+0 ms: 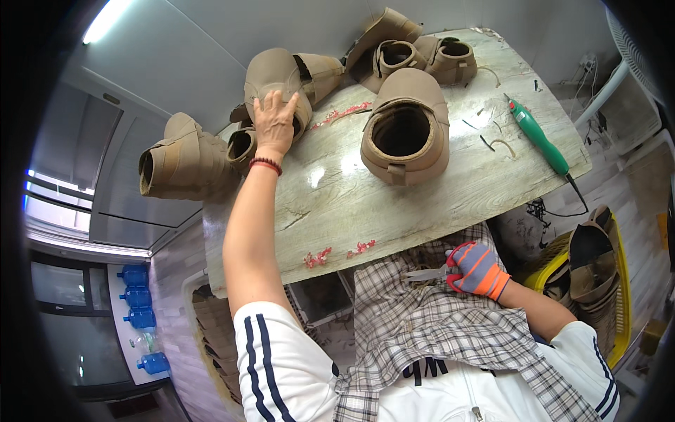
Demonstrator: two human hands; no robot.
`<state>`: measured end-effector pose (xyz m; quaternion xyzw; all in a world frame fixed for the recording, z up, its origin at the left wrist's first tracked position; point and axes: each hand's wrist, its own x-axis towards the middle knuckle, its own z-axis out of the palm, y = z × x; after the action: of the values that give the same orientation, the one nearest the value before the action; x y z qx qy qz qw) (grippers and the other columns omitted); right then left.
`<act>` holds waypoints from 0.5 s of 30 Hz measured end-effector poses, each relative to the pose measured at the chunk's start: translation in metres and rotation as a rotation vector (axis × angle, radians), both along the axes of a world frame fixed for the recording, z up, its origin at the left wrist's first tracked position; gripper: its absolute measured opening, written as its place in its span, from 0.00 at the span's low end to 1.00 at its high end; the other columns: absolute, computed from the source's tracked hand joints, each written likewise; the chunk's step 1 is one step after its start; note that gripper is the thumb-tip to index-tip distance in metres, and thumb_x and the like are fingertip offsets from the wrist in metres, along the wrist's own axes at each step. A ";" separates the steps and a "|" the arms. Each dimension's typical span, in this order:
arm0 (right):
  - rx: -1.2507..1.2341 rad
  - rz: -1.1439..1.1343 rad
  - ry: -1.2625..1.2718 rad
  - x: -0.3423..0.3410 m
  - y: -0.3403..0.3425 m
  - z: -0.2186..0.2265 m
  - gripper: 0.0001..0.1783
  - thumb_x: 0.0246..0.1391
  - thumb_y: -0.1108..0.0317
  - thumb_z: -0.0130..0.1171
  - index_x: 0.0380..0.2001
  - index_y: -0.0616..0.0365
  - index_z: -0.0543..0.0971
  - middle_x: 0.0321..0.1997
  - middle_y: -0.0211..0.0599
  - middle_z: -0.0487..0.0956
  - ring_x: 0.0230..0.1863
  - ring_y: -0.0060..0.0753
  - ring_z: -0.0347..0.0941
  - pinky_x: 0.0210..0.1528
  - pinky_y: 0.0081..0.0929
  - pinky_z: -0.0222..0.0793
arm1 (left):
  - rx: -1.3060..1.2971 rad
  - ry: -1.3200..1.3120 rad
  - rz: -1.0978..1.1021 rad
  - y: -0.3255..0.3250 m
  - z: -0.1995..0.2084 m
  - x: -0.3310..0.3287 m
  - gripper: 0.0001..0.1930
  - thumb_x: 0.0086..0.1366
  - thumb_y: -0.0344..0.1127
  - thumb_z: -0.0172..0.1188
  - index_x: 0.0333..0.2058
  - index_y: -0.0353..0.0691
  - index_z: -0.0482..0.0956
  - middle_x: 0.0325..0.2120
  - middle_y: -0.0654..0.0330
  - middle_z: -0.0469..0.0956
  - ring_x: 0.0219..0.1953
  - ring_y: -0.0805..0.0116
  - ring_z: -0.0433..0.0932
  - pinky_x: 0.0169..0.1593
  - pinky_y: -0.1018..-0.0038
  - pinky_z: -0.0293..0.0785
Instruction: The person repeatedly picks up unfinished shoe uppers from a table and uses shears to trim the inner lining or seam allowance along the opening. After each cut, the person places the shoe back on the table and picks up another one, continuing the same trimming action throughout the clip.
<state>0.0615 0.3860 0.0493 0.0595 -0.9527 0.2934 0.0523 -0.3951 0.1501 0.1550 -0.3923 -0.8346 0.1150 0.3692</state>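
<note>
Bench (pixel 309 204): pale wood-grain top, slanting across in front of the person, biggest thing here. White fan (pixel 633 56) stands past its right end, partly cut off by the view rim. Plaid apron (pixel 436 323) spreads over the lap, just below the bench's near edge. Yellow basket (pixel 621 302), low beyond the bench's right end, loaded with shoe parts. Blue water jugs (pixel 138 297) lined up well left of the bench.

Tan shoe uppers next, all on the bench. Lone upper (pixel 411 91) sits mid-bench, opening toward the person. Handled upper (pixel 271 67) is at the bench's far left, toe pointing away, neighbours crowded against it. Leftmost upper (pixel 186 165) pokes out past the bench's left end. Clustered uppers (pixel 453 69) line the far edge.

Hands well apart. Left hand (pixel 274 125), bare, reaches over the bench's left part and lies on the handled upper, fingers parted; cannot tell if it grips. Right hand (pixel 478 269), striped glove, is wrapped round the scissors (pixel 425 275) in front of the bench's near edge, over the apron; blades point left.

Green tool (pixel 538 137) with black cord lies near the bench's right end, cord running off the edge. Dark red bracelet (pixel 266 165) on the left wrist, above the bench. Smallest: a curved tan scrap (pixel 503 146) on the bench, just left of the tool.
</note>
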 end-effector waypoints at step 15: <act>-0.048 -0.092 0.035 0.006 -0.011 0.004 0.20 0.38 0.63 0.72 0.35 0.56 0.77 0.36 0.45 0.79 0.40 0.53 0.76 0.43 0.43 0.73 | 0.956 -0.266 -0.327 -0.192 0.044 0.151 0.19 0.74 0.31 0.51 0.62 0.38 0.69 0.58 0.57 0.74 0.60 0.63 0.72 0.61 0.65 0.70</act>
<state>0.0675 0.3755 0.0537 0.0195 -0.9460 0.3125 0.0839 -0.2442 -0.0415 0.1992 -0.3163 -0.7613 -0.3890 0.4111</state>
